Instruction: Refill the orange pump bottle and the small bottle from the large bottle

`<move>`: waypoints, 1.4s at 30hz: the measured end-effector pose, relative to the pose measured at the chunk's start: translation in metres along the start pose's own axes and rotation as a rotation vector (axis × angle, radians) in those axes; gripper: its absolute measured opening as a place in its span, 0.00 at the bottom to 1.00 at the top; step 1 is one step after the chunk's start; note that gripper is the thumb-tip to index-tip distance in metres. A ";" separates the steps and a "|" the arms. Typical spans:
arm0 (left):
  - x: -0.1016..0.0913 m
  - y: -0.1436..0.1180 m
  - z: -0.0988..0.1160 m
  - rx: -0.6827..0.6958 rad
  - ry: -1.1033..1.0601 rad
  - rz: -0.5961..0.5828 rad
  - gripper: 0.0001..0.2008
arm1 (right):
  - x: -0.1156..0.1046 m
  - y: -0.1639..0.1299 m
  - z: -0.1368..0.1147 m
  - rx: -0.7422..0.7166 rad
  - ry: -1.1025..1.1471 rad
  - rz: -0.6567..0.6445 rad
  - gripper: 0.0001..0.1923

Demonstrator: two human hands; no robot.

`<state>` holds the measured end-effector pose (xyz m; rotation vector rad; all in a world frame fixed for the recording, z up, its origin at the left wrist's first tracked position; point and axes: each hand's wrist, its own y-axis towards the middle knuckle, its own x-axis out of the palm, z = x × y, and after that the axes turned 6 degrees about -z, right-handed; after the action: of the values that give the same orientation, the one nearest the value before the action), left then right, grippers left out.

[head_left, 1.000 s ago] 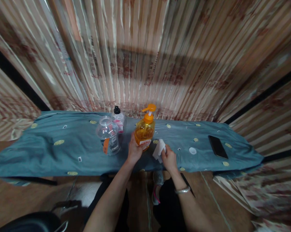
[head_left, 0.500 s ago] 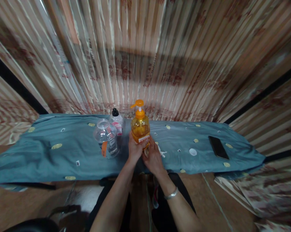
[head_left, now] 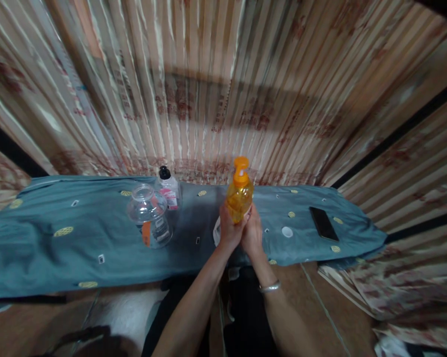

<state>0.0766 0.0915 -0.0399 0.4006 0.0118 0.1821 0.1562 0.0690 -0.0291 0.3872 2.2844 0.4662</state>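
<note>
Striped fabric curtains (head_left: 194, 99) back a teal cloth-covered table (head_left: 188, 258); at its middle, the left hand (head_left: 230, 232) wraps tightly round a translucent amber plastic pump bottle (head_left: 240, 198), the right hand (head_left: 252, 233) against its side, fingers partly hidden, hold unclear.

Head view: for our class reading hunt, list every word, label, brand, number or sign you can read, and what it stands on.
Readable text: none.
Orange pump bottle: no legible text; the left hand and right hand hide much of its lower part.
Clear container: orange patch and pale label, too blurred.
Black-capped bottle: pink-and-white label, too blurred.
Tablecloth: small printed rectangles, too small.
</note>
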 end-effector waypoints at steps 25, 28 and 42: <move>0.058 -0.034 -0.027 0.019 -0.073 -0.303 0.30 | -0.059 0.031 0.075 0.185 0.035 -0.137 0.35; 0.057 -0.033 -0.026 -0.004 -0.087 -0.321 0.30 | -0.058 0.029 0.076 0.230 -0.018 -0.100 0.37; 0.049 -0.040 -0.012 -0.184 -0.153 -0.450 0.34 | -0.070 0.121 0.121 0.199 0.571 -0.394 0.32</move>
<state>0.1311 0.0688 -0.0649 0.2193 -0.0650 -0.2904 0.3076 0.1738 -0.0103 -0.1299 2.8832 0.1551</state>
